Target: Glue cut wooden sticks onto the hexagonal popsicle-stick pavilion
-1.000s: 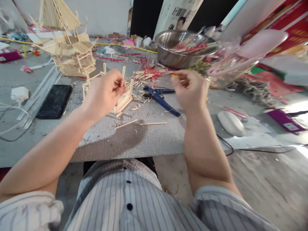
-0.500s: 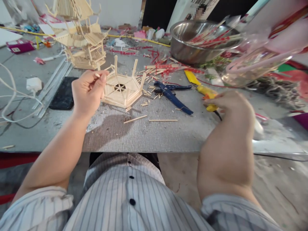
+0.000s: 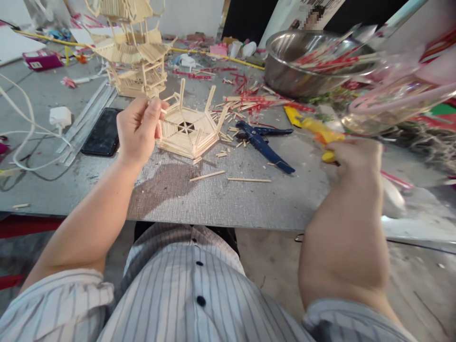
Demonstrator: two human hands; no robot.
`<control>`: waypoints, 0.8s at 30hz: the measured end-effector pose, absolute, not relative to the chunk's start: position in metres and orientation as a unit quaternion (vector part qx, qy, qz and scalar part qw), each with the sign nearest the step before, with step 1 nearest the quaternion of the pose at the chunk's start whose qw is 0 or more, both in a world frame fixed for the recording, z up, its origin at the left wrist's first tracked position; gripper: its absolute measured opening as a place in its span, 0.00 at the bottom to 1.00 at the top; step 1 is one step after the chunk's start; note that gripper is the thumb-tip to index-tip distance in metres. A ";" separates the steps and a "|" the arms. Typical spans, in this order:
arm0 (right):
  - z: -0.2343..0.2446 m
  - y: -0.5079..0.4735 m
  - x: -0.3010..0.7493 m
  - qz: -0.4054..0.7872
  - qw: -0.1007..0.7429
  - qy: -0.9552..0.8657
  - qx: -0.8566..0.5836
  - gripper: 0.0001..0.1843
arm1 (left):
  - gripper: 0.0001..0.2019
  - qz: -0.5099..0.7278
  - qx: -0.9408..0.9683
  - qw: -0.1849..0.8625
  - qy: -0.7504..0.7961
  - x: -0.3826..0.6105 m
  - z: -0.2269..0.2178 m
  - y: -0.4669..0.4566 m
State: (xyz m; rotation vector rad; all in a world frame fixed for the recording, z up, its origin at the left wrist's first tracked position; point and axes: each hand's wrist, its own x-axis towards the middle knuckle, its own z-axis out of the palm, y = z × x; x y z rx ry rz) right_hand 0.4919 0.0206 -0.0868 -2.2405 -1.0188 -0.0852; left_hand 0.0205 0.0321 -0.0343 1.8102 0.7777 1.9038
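My left hand (image 3: 138,128) is closed in a pinch on a short wooden stick (image 3: 162,110), held just left of a hexagonal stick frame (image 3: 188,130) that lies on the grey table (image 3: 228,194). My right hand (image 3: 351,154) is wrapped round the handle of a yellow glue gun (image 3: 313,127), whose nozzle end points away to the upper left. The fingers of that hand are mostly hidden behind the wrist. Two long loose sticks (image 3: 228,177) lie on the table in front of the frame.
A tall stick pagoda model (image 3: 133,52) stands at the back left. Blue pliers (image 3: 263,142), a black phone (image 3: 101,135), a white charger with cable (image 3: 59,116), a steel bowl of red-tipped sticks (image 3: 306,61) and a clear glass vessel (image 3: 395,99) surround the work spot.
My right hand moved away from the frame to the right and took hold of the glue gun. My left hand drew back slightly left with the short stick, uncovering the hexagonal frame.
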 end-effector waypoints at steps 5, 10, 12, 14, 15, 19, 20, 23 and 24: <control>-0.043 0.014 0.429 0.200 0.681 -0.229 -0.666 0.15 | 0.19 0.692 0.645 0.077 0.314 0.013 -0.036 0.037; -0.027 0.005 0.397 0.410 0.637 -0.348 -0.552 0.10 | 0.19 0.716 0.622 0.088 0.306 0.010 -0.035 0.040; -0.030 0.003 0.390 0.460 0.620 -0.389 -0.503 0.13 | 0.18 0.719 0.619 0.111 0.295 0.012 -0.034 0.037; -0.033 0.003 0.382 0.480 0.612 -0.414 -0.473 0.19 | 0.19 0.711 0.631 0.128 0.282 0.015 -0.032 0.030; -0.034 0.003 0.377 0.478 0.617 -0.419 -0.463 0.21 | 0.19 0.700 0.645 0.137 0.275 0.016 -0.031 0.026; -0.034 -0.001 0.358 0.447 0.635 -0.420 -0.470 0.19 | 0.21 0.548 0.773 0.194 0.255 0.030 -0.026 -0.001; -0.034 -0.003 0.354 0.443 0.628 -0.429 -0.474 0.19 | 0.20 0.486 0.816 0.207 0.236 0.035 -0.025 -0.008; -0.033 -0.008 0.344 0.449 0.612 -0.457 -0.464 0.19 | 0.15 0.348 0.896 0.209 0.179 0.051 -0.029 -0.028; -0.032 -0.009 0.342 0.455 0.610 -0.463 -0.454 0.19 | 0.14 0.325 0.909 0.195 0.172 0.056 -0.032 -0.033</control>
